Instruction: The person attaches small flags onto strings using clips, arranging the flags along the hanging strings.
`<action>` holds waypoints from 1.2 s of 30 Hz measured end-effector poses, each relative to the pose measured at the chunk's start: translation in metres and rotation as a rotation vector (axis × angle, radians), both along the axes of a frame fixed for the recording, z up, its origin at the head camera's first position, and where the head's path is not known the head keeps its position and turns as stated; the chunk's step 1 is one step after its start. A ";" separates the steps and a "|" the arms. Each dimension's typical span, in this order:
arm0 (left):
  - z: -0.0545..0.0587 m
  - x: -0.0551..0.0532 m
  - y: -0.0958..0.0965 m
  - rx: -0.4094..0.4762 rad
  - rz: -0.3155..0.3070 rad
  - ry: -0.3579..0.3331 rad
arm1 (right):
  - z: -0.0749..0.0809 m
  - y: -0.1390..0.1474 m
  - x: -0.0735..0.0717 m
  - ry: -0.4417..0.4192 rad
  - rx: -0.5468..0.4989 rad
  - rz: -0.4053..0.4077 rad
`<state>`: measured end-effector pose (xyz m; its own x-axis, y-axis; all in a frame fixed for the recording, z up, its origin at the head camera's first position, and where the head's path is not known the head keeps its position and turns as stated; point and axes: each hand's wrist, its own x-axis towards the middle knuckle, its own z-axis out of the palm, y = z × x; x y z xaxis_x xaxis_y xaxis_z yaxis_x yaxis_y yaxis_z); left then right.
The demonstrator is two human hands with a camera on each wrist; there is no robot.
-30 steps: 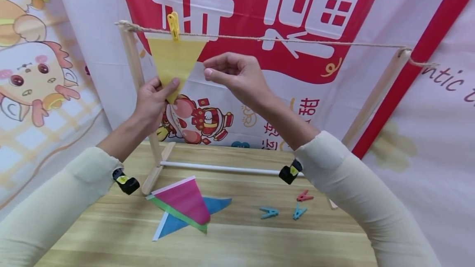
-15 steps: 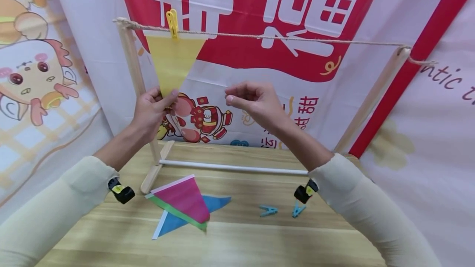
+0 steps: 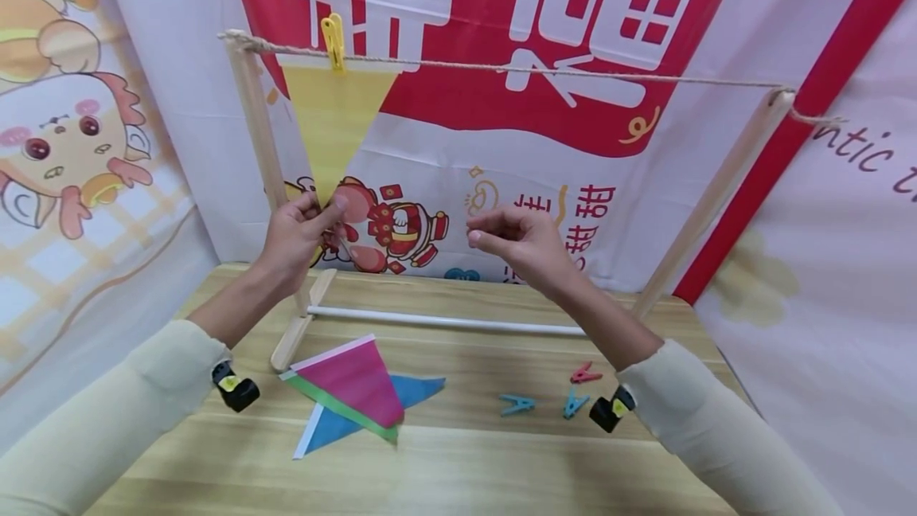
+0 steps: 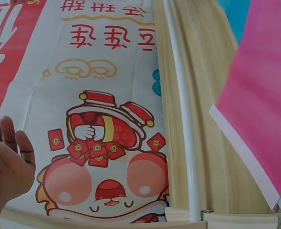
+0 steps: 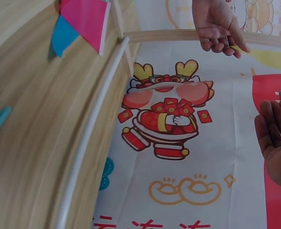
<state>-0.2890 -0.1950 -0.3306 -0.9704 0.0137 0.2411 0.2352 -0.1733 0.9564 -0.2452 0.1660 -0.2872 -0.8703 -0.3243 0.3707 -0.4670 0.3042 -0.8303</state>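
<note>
Yellow triangular pennant of smooth sheet material (image 3: 337,122), point down, hanging near the left end of a thin, twisted, fibrous twine line (image 3: 573,74). Its flat upper edge lies along the twine; its lower tip is in the left hand (image 3: 297,233), which pinches it between thumb and bent fingers.

Yellow plastic clothespin with looped handles (image 3: 333,42), upright, clipped over the twine at the pennant's upper edge.

Right hand (image 3: 523,241), in the air right of the pennant and well apart from it, fingers loosely bent, thumb near the forefinger, grip free.

Two pale, smooth wooden posts, the left (image 3: 258,126) and the right (image 3: 716,197), with the twine tied round their tops; a slim, round white rod (image 3: 444,322) runs low between them.

On the wood-grained tabletop (image 3: 501,468), three overlapping triangular pennants with straight edges: pink (image 3: 358,381) uppermost, with a white band; green (image 3: 329,400), showing as a strip; blue (image 3: 419,391) beneath.

To their right, one red clothespin (image 3: 585,373) and two light-blue clothespins (image 3: 517,404), lying near one another.

Behind, a creased, printed red-and-white cloth (image 3: 444,150).
</note>
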 end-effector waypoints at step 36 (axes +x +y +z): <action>-0.059 0.017 -0.005 -0.336 -0.050 -0.120 | -0.082 0.032 0.020 -0.143 0.129 0.008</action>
